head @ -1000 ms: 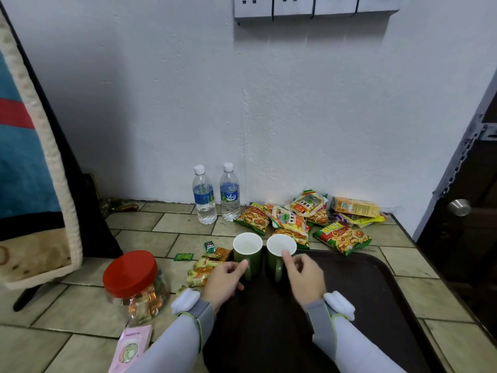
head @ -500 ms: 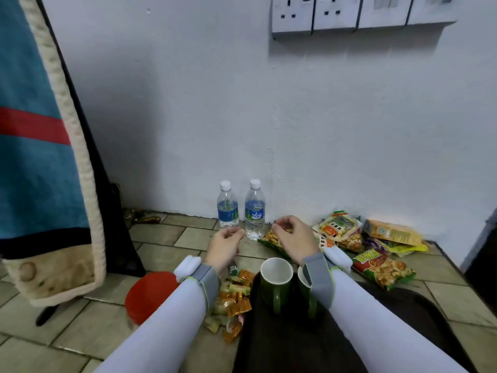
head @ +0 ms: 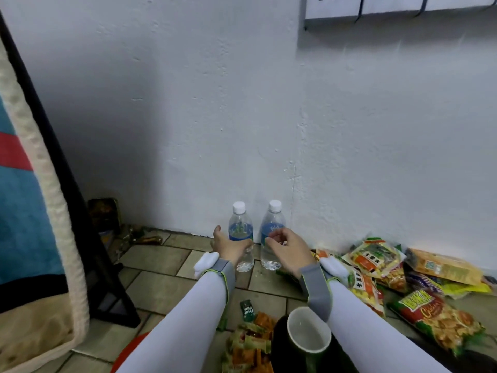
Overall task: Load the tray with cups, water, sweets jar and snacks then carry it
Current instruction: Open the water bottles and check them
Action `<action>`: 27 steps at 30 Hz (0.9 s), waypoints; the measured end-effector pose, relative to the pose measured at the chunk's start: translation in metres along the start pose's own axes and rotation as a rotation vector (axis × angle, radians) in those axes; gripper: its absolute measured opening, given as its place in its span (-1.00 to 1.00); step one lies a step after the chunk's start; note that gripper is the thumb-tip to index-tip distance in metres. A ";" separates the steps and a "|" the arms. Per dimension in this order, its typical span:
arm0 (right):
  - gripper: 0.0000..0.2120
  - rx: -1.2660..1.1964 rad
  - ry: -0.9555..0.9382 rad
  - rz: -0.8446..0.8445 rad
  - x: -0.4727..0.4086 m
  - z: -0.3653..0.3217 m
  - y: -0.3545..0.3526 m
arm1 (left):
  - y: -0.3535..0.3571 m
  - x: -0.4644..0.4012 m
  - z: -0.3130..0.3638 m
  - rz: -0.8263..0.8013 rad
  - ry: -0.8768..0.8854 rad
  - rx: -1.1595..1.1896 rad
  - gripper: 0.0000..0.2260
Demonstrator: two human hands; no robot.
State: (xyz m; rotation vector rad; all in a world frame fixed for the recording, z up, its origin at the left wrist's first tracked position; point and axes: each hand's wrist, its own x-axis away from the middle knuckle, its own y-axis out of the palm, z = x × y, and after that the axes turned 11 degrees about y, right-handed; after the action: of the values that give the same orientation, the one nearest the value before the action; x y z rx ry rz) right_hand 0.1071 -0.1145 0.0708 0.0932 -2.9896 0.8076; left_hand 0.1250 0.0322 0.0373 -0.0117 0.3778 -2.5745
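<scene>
Head view: left hand (head: 228, 247) spread beside left bottle (head: 240, 232), right hand (head: 285, 247) spread at right bottle (head: 272, 232); both bottles upright, neither gripped.

2 bottles (head: 272, 232) left of snacks (head: 376, 258).

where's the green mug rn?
Head view, bottom centre-right: the green mug stands upright on the dark tray, partly hidden under the right forearm, with loose sweet packets just to its left.
</scene>
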 end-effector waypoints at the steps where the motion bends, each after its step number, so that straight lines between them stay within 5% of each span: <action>1: -0.89 0.006 0.003 -0.007 -0.008 -0.001 0.002 | 0.004 -0.009 -0.004 -0.026 0.000 0.010 -0.02; 3: -0.81 0.003 0.009 -0.010 -0.012 0.000 0.003 | 0.008 -0.014 -0.009 -0.062 -0.005 0.045 -0.01; 9: -0.79 0.010 0.010 -0.006 -0.027 0.010 0.013 | 0.016 -0.019 -0.016 -0.027 0.003 0.124 -0.41; 16: -0.81 -0.036 -0.013 0.019 -0.014 0.002 0.006 | 0.007 -0.003 -0.006 -0.059 0.056 0.112 -0.47; 27: -0.59 -0.120 -0.217 0.131 0.056 -0.043 -0.057 | -0.041 0.120 0.044 -0.201 0.510 -0.260 -0.34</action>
State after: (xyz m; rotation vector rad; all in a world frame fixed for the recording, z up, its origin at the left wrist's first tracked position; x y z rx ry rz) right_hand 0.0560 -0.1445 0.1399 -0.0204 -3.2706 0.6666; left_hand 0.0046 -0.0070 0.0827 0.5459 0.9393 -2.6802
